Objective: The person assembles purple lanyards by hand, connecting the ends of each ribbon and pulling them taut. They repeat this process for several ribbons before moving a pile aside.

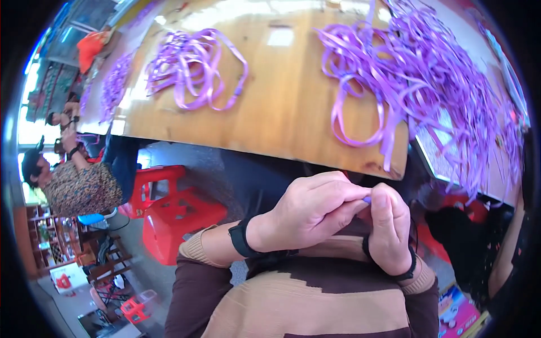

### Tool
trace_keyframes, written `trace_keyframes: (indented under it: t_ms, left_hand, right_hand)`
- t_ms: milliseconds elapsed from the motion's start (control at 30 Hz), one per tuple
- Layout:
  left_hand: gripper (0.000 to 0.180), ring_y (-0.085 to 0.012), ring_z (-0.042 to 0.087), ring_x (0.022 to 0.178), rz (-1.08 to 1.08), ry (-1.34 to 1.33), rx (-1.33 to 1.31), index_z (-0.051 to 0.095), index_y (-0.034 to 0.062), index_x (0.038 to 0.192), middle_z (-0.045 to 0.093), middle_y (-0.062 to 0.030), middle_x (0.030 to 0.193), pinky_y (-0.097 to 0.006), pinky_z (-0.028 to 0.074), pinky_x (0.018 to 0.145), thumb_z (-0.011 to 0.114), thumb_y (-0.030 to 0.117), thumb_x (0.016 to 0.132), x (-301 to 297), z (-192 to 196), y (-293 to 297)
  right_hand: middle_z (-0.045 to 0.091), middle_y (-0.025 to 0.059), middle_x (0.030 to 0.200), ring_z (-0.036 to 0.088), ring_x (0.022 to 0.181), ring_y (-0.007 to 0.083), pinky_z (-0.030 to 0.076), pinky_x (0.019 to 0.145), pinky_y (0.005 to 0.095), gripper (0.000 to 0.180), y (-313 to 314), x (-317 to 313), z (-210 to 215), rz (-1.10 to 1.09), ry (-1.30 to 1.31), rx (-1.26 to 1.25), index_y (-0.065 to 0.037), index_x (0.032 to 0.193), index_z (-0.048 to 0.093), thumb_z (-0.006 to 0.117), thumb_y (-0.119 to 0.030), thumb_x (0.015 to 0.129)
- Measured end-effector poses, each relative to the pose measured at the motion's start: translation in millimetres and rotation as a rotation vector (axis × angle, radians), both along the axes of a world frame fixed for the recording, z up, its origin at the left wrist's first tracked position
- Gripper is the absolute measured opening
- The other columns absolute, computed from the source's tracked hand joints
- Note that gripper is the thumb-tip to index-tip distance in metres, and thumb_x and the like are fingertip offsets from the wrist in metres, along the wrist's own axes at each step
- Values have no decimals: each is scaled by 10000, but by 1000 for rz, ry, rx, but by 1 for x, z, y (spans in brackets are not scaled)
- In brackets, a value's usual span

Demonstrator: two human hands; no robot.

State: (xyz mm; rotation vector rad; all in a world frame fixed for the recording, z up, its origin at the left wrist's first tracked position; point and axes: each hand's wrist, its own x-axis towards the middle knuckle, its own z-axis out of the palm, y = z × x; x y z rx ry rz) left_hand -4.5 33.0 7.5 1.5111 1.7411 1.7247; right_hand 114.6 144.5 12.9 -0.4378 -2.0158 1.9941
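Note:
My left hand (315,209) and my right hand (387,225) meet in front of my chest, just off the near edge of the table. Both are closed, fingertips pinched together. Between them shows a sliver of a small purple piece (367,199); the fingers hide the rest, so its kind cannot be made out. Beyond my hands, a loose bunch of shiny purple straps (352,84) lies on the table's right part, with one loop hanging toward the near edge. A smaller pile of looped purple straps (194,67) sits further left.
The wooden table (270,112) has its near right corner close to my hands. A big heap of purple straps (451,96) spreads over the right side. Red plastic stools (180,219) stand at the left, near a person in a patterned top (84,186). Another person's arm (507,248) shows at far right.

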Motion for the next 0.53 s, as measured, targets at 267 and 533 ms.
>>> trace_keyframes:
  t_ms: [267,533]
  left_hand:
    - [231,-50,399,542,565,1,-60,591,24,932,502,19,679,-197,311,488,495,230,889,-138,95,-66]
    - [681,-211,396,1207,948,23,-305,348,-19,1298,427,-195,1272,-307,278,1016,660,294,781,-302,82,-108]
  right_hand:
    - [550,131,1047,508,977,178,372,885,306,388,5,-4,0,-84,91,40,35,1148,434,345,-282,943]
    - [568,101,960,530,914,153,393,866,288,312,6,6,-2,-21,-16,-88,26,1122,459,446,-208,917]
